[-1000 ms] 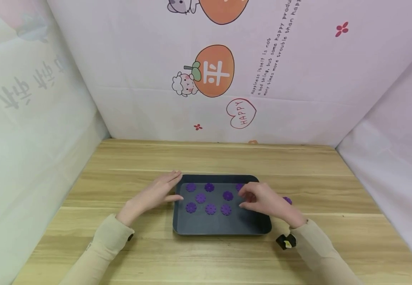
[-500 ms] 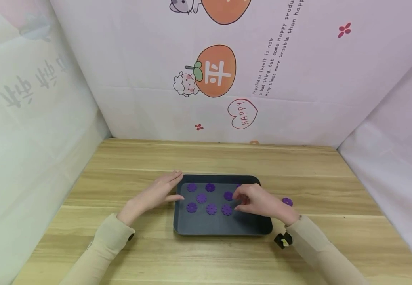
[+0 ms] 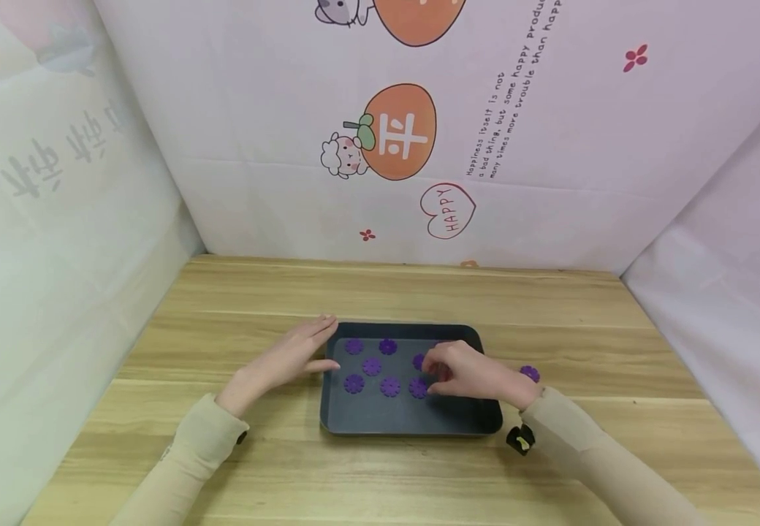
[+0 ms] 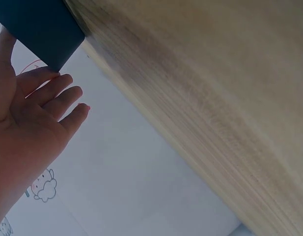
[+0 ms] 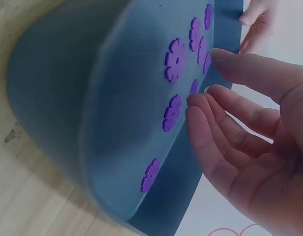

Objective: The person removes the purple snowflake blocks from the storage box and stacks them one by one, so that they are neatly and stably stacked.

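A dark rectangular tray [image 3: 380, 418] holds several flat purple flower-shaped pieces [image 3: 389, 386]. My left hand [image 3: 281, 359] lies at the tray's left side, fingers straight; in the left wrist view the fingertips of that hand [image 4: 41, 110] touch the tray's corner [image 4: 45, 37]. Over the right half of the tray hovers my right hand [image 3: 475, 374], its fingers and thumb loosely bent and apart. The right wrist view shows no piece between the fingers of this hand [image 5: 254, 128], and one large piece [image 5: 175, 60] lies near the thumb. In the head view it partly covers some pieces.
Another purple piece [image 3: 529, 373] lies on the wooden table [image 3: 380, 482] right of the tray, beside my right wrist. A printed white cloth [image 3: 255, 212] rises behind the table, with white sheets on both sides.
My right hand has shifted left over the tray, from the upper right piece towards the middle ones. My left hand stays at the tray's left edge. The pieces lie as before.
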Tool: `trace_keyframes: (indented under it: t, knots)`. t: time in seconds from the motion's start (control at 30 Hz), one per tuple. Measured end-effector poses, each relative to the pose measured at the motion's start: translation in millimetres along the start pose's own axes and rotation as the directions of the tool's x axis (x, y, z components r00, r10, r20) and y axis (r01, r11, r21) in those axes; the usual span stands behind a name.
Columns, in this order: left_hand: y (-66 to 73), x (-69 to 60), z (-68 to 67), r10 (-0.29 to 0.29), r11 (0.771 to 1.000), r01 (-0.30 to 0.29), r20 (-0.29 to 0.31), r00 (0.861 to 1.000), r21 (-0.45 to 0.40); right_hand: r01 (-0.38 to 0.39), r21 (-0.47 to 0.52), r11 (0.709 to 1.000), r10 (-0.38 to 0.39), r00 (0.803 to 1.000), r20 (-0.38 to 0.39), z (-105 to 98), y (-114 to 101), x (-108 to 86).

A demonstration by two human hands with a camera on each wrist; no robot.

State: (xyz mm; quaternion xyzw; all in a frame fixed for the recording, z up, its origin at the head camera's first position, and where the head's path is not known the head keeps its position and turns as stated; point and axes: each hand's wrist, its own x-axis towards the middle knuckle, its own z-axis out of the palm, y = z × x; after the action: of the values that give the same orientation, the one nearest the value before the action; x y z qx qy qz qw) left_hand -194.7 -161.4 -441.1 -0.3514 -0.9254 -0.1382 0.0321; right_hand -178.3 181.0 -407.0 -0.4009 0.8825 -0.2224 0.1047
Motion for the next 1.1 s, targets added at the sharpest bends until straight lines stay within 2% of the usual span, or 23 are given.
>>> trace_keyframes:
  t: [0.47,0.67,1.1]
  knots:
    - [-0.1,0.2,-0.4,0.006,1.0,-0.006,-0.007,1.0,-0.001,-0.029,-0.052,0.998,0.033,0.997,0.071,2,-1,15.2]
    - [-1.6,0.2,1.1,0.012,1.0,-0.012,-0.013,1.0,0.008,-0.052,-0.044,0.998,0.057,0.992,0.112,3,-3,18.5]
    - [-1.6,-0.1,0.8,0.007,1.0,-0.007,-0.011,1.0,-0.001,-0.042,-0.078,0.996,0.054,0.987,0.151,9,1,22.1]
